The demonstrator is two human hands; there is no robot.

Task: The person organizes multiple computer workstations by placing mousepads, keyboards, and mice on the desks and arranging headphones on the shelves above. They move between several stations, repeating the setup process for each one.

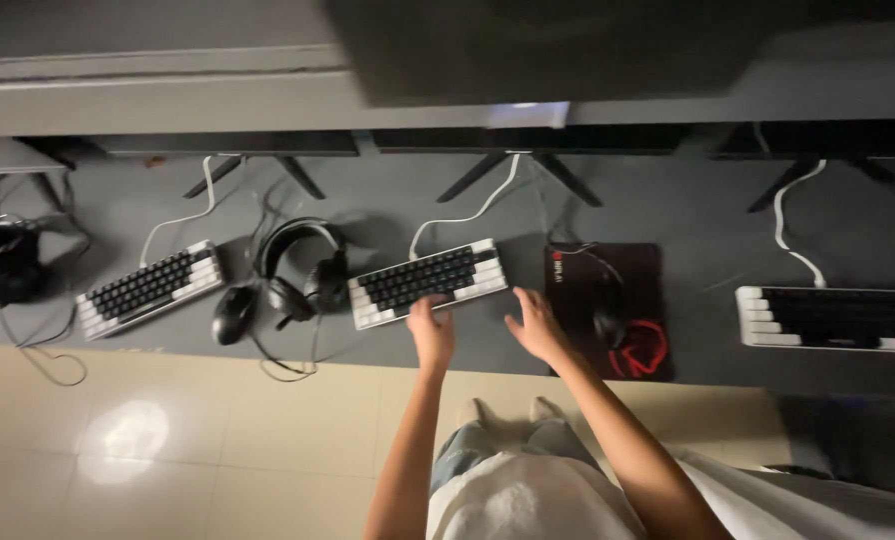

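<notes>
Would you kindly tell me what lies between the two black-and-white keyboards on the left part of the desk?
In the head view, a black headset and a black mouse lie between the left keyboard and the middle keyboard.

— What sort of room are you standing in?
— A shared computer room, like a gaming café: you have one long grey desk with three black-and-white compact keyboards in a row.
— Anything else?
— Black over-ear headsets at left, a black-and-red mouse mat at centre right, monitor stands along the top, and a glossy cream tiled floor.
</notes>
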